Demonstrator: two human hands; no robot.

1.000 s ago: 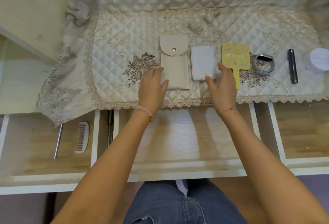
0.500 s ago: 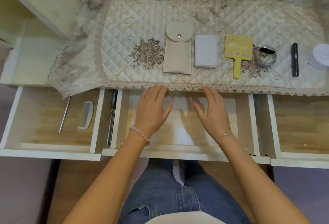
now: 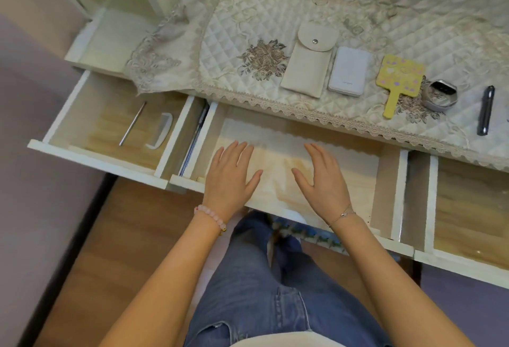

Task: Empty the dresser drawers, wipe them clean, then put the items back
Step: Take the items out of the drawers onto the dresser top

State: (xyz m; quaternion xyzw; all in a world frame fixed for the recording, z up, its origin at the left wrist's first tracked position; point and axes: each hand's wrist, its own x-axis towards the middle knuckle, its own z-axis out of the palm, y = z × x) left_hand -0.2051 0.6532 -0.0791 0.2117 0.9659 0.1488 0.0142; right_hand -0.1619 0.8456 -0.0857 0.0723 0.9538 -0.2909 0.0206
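Three drawers of the dresser stand pulled out. My left hand (image 3: 230, 176) and my right hand (image 3: 322, 178) hover flat, fingers straight, over the bare wooden bottom of the middle drawer (image 3: 380, 178), holding nothing. The left drawer (image 3: 82, 123) holds a thin metal rod (image 3: 132, 123) and a white comb (image 3: 159, 130). On the quilted cloth (image 3: 358, 10) above lie a beige pouch (image 3: 308, 63), a white flat box (image 3: 348, 75), a yellow hand mirror (image 3: 396, 82), a silver tin (image 3: 440, 95) and a black pen (image 3: 486, 109).
The right drawer (image 3: 473, 209) shows only its wooden bottom. A dark pen-like thing (image 3: 197, 137) lies in the gap between the left and middle drawers. My legs in blue jeans (image 3: 261, 277) are below the middle drawer. The cloth's lace edge (image 3: 154, 71) hangs over the left side.
Both hands have drawn back from the pouch and white box on the cloth down to the middle drawer. The view has tilted and shifted left.
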